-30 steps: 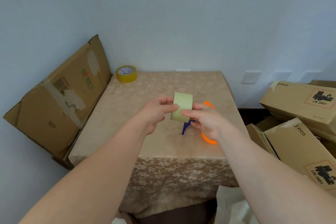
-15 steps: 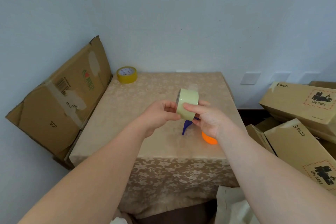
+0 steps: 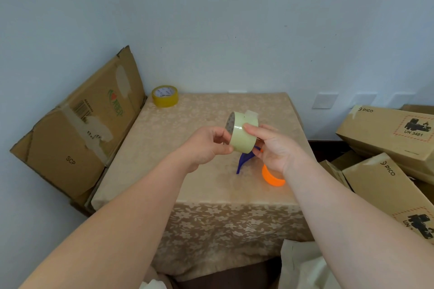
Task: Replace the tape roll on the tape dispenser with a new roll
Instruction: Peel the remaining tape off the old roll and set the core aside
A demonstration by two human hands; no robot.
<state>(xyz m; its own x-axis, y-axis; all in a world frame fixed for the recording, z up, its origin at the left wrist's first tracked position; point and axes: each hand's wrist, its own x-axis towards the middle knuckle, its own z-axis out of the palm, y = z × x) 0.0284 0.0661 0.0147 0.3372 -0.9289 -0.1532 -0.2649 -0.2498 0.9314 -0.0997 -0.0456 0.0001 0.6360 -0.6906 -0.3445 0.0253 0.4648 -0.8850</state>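
We held both bare forearms stretched forward, hands raised and close together. Our left hand (image 3: 203, 145) pinched with thumb and fingers; our right hand (image 3: 273, 148) curled, index finger extended leftward.

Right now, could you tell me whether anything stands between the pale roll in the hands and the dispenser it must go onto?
Mostly the right hand itself: it covers much of the tape dispenser beneath the pale tape roll, which the left hand also holds. Nothing else visible intervenes.

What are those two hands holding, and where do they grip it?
A pale tape roll: left hand pinches its near rim, right hand presses its outer band.
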